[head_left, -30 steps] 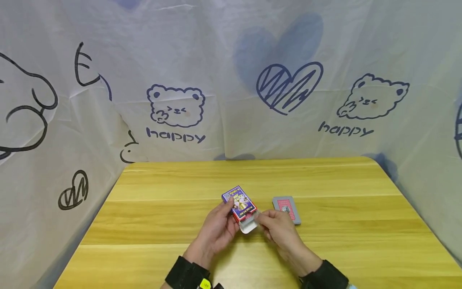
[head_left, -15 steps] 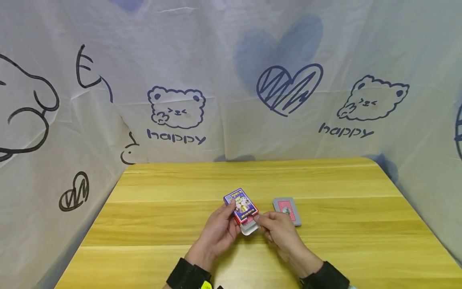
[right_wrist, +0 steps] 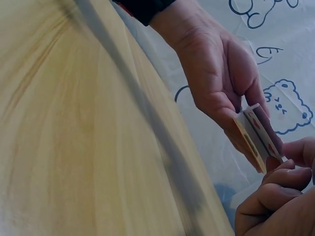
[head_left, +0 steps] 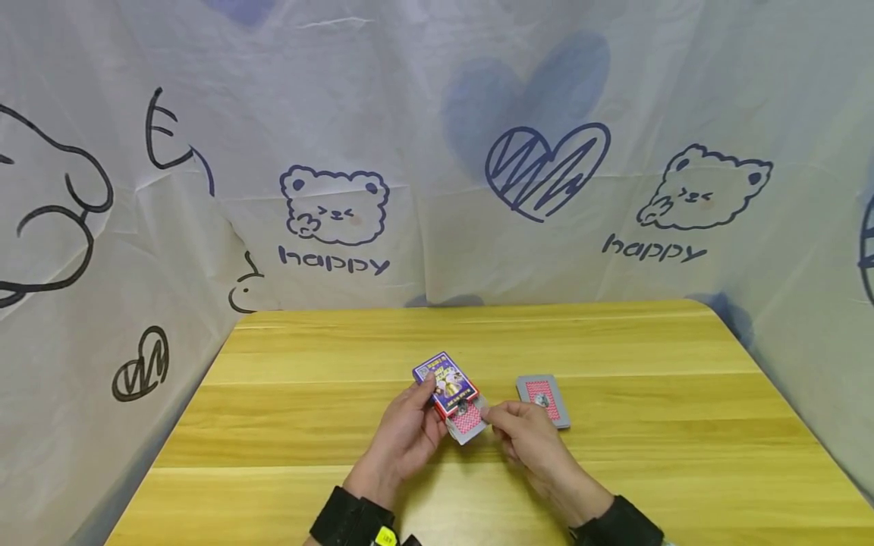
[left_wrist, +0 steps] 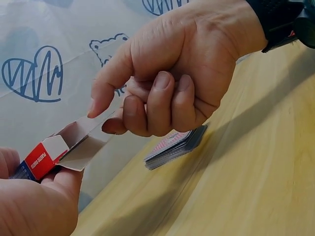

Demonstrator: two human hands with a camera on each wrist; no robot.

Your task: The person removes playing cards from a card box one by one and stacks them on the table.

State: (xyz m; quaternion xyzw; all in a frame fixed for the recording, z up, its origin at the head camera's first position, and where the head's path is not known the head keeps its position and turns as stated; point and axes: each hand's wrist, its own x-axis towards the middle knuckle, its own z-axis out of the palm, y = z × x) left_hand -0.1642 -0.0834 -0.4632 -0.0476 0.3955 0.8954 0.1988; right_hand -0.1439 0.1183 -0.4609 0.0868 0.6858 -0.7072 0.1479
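Observation:
My left hand grips a purple and red playing-card box, thumb on its printed face and fingers underneath. From the box's open end juts a red-patterned playing card with a pale border. My right hand pinches this card at its edge between thumb and index finger. In the left wrist view, the right hand's other fingers are curled into the palm. The box's white end flap stands folded out there. The right wrist view looks at the box's open end, between both hands.
A stack of red-backed playing cards lies on the wooden table, just beyond the right hand. White cloth with drawn bears and hearts hangs behind and at both sides of the table.
The card has come farther out of the box, covering the white flap in the head view. The left hand and box have shifted slightly left, while the right hand has hardly moved.

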